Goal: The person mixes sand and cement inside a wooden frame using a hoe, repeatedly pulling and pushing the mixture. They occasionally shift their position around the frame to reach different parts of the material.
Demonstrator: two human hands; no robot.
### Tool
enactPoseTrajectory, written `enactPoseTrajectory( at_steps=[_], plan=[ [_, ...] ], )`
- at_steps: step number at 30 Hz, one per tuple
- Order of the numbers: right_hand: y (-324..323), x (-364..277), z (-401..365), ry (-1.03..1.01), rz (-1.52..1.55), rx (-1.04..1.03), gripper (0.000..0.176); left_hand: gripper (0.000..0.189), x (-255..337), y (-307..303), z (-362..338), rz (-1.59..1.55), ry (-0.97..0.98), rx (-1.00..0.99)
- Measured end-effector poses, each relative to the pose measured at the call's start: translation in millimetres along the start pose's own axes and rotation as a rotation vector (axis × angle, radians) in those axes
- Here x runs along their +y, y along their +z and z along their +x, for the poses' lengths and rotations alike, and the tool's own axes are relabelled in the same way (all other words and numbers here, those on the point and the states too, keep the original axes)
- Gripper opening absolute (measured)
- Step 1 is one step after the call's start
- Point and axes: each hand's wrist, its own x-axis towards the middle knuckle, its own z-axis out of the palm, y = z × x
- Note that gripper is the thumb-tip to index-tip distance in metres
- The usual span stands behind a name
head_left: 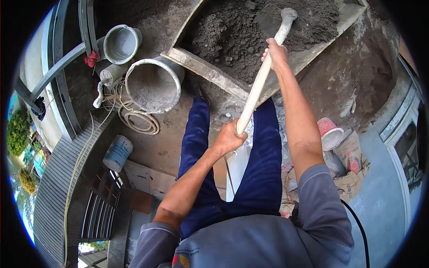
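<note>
Here, my left hand (230, 136): closed tight round the near end of the wooden handle (257, 89), above my knees.
Right hand (276, 52): gripping the same handle further along, near its head.
Handle: slanting away from me, its far end sunk in the dark sandy mix (223, 35).
Mix: heaped inside a board-edged trough (210, 71) on the ground.
Metal bucket (154, 85): lying on its side, just left of the trough.
Coiled hose (140, 121): beside that bucket.

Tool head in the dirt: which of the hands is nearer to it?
Right. The right hand grips the handle close below the tool head; the left hand holds the handle's far end, well back from it.
</note>
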Motion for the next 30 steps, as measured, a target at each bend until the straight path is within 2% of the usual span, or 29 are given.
enactPoseTrajectory(
  at_steps=[2, 6, 9, 13, 19, 23, 29, 30],
  plan=[
    [-3.1, 6.3, -1.9, -0.001, 0.009, 0.019, 0.041, 0.037, 1.9, 5.2, -3.7, -0.038, -0.063, -0.036],
    [-6.8, 27.3, -2.5, 0.088, -0.028, -0.021, 0.038, 0.037, 5.3, 16.1, -21.4, 0.019, -0.037, 0.027],
    [-18.6, 52.2, -10.1, 0.167, 0.039, -0.037, 0.032, 0.038, 14.9, 12.4, -38.7, 0.095, -0.140, -0.029],
    [-33.6, 76.8, -13.4, 0.292, 0.102, -0.125, 0.028, 0.045, 52.3, 7.4, -61.0, 0.210, -0.181, -0.056],
    [-7.8, 93.1, -15.6, 0.448, 0.225, -0.270, 0.026, 0.038, 111.0, -27.3, -74.8, 0.208, -0.269, -0.010],
    [7.8, 92.6, -23.4, 0.512, 0.402, -0.301, 0.026, 0.038, 133.7, -66.0, -82.5, 0.392, -0.185, -0.002],
    [57.1, 61.3, -81.9, 0.484, 0.535, -0.279, 0.026, 0.034, 191.0, -119.1, -131.4, 0.410, -0.334, 0.025],
    [60.0, 52.7, -101.6, 0.488, 0.577, -0.273, 0.026, 0.033, 191.3, -127.8, -146.9, 0.406, -0.298, 0.032]
  ],
)
